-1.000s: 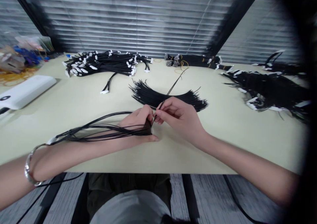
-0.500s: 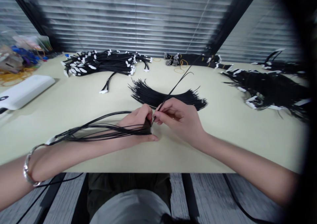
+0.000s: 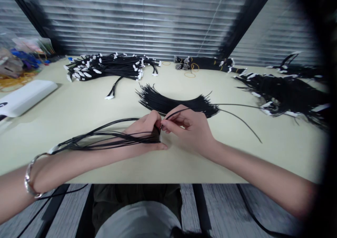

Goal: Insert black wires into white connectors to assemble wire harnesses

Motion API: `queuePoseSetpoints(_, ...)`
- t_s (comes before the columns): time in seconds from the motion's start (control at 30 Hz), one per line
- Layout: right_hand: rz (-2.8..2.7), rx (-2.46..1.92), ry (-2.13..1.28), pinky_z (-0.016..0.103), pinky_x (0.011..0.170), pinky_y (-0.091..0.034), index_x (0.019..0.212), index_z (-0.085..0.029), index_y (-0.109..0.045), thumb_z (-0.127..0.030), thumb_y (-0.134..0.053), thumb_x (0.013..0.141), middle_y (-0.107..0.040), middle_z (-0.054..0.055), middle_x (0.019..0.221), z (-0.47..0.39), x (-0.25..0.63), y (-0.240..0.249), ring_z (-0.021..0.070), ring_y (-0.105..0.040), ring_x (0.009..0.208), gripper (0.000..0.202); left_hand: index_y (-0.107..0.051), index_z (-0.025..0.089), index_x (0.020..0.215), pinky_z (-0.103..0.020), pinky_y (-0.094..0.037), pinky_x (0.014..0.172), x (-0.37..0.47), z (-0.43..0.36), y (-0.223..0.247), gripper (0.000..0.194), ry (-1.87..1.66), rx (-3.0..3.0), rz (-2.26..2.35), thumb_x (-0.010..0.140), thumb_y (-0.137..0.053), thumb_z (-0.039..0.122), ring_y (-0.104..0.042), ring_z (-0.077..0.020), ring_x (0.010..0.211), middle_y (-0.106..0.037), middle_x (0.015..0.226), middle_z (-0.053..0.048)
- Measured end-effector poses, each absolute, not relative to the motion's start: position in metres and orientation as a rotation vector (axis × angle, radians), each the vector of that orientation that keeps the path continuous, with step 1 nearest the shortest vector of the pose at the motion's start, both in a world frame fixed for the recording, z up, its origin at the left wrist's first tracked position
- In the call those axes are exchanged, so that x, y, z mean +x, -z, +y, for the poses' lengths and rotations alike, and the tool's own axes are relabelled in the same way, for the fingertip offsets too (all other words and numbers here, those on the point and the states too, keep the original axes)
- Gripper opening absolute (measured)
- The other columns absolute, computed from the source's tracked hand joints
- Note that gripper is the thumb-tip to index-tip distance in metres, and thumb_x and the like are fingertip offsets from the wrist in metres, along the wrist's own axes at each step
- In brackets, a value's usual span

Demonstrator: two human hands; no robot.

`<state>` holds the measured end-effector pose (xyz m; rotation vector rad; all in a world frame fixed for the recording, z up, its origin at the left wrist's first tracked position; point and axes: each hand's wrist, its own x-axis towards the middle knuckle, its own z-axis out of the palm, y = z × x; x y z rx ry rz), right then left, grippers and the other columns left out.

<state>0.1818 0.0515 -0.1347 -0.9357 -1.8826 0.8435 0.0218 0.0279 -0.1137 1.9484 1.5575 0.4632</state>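
Observation:
My left hand (image 3: 144, 129) is closed on the end of a black wire harness (image 3: 100, 145), whose wires trail back along my forearm. A small pale connector edge (image 3: 160, 137) shows beside its fingertips; most of the connector is hidden. My right hand (image 3: 186, 125) pinches two thin black wires (image 3: 237, 105) close to that end. Their free lengths run over the hand and spread to the right. Whether the wire tips sit inside the connector I cannot tell. Just behind both hands lies a curved bundle of loose black wires (image 3: 176, 103).
Finished-looking harnesses with white connectors (image 3: 105, 66) are heaped at the back left. Banded wire bundles (image 3: 210, 64) lie at the back, near yellow rubber bands (image 3: 195, 67). More black wires (image 3: 286, 94) cover the right side. A white device (image 3: 28, 96) rests at the left.
The wires in my right hand have swung from pointing up and away to lying out to the right, now spread apart. My left hand holds its place.

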Motion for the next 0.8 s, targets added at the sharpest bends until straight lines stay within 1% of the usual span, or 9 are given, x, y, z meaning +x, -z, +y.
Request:
queuePoseSetpoints(0.1,-1.952,-0.926,-0.765,0.022,0.056,-0.05,0.072,-0.019,-0.064,-0.033,-0.058,0.082,-0.065,0.002,0.081,0.051,0.182,0.135,0.0104,-0.06,0.063,0.018,-0.035,0.024,0.08,-0.027,-0.037,0.056,0.023,0.026,0.112,0.047,-0.468,1.937,1.605,0.058,-0.076,0.025,-0.056,-0.0175,0.071,-0.051,0.077,0.007)
queuePoseSetpoints(0.27,-2.106,-0.906,-0.539,0.023,0.058,-0.048,0.079,-0.02,-0.066,-0.032,-0.054,0.086,-0.066,0.002,0.084,0.05,0.182,0.138,0.0113,-0.059,0.064,0.019,-0.031,0.025,0.085,-0.028,-0.038,0.055,0.021,0.027,0.113,0.049,-0.459,1.93,1.566,0.06,-0.073,0.03,-0.057,-0.0187,0.071,-0.05,0.079,0.007)
queuePoseSetpoints(0.37,-2.164,-0.865,-0.481,0.024,0.059,-0.046,0.083,-0.021,-0.065,-0.031,-0.054,0.086,-0.066,0.001,0.085,0.051,0.182,0.14,0.0117,-0.059,0.063,0.016,-0.029,0.026,0.085,-0.029,-0.039,0.056,0.019,0.028,0.113,0.05,-0.432,1.933,1.531,0.06,-0.071,0.033,-0.058,-0.02,0.073,-0.049,0.081,0.006)
queuePoseSetpoints(0.47,-2.151,-0.828,-0.488,0.024,0.062,-0.046,0.084,-0.021,-0.064,-0.029,-0.054,0.086,-0.066,0.001,0.082,0.051,0.181,0.141,0.0124,-0.059,0.068,0.013,-0.028,0.026,0.086,-0.03,-0.04,0.057,0.018,0.028,0.113,0.05,-0.454,1.928,1.533,0.061,-0.07,0.034,-0.058,-0.0202,0.073,-0.05,0.08,0.006)
queuePoseSetpoints(0.57,-2.099,-0.85,-0.544,0.023,0.064,-0.044,0.081,-0.023,-0.064,-0.026,-0.055,0.085,-0.065,-0.001,0.078,0.049,0.181,0.141,0.0117,-0.059,0.07,0.011,-0.027,0.026,0.087,-0.03,-0.04,0.057,0.017,0.028,0.115,0.051,-0.443,1.94,1.514,0.062,-0.07,0.035,-0.057,-0.0195,0.071,-0.049,0.08,0.006)
queuePoseSetpoints(0.73,-2.132,-0.88,-0.632,0.023,0.06,-0.041,0.08,-0.023,-0.062,-0.031,-0.051,0.087,-0.064,-0.002,0.078,0.048,0.184,0.141,0.011,-0.056,0.069,0.015,-0.026,0.026,0.089,-0.03,-0.041,0.058,0.015,0.031,0.123,0.053,-0.494,1.985,1.474,0.061,-0.072,0.031,-0.057,-0.0193,0.07,-0.048,0.077,0.007)
queuePoseSetpoints(0.8,-2.147,-0.86,-0.637,0.023,0.061,-0.041,0.081,-0.022,-0.062,-0.032,-0.051,0.087,-0.064,-0.001,0.08,0.047,0.185,0.142,0.0111,-0.056,0.07,0.015,-0.027,0.026,0.088,-0.031,-0.041,0.057,0.015,0.032,0.126,0.054,-0.518,1.987,1.475,0.06,-0.072,0.032,-0.058,-0.0194,0.068,-0.049,0.077,0.007)
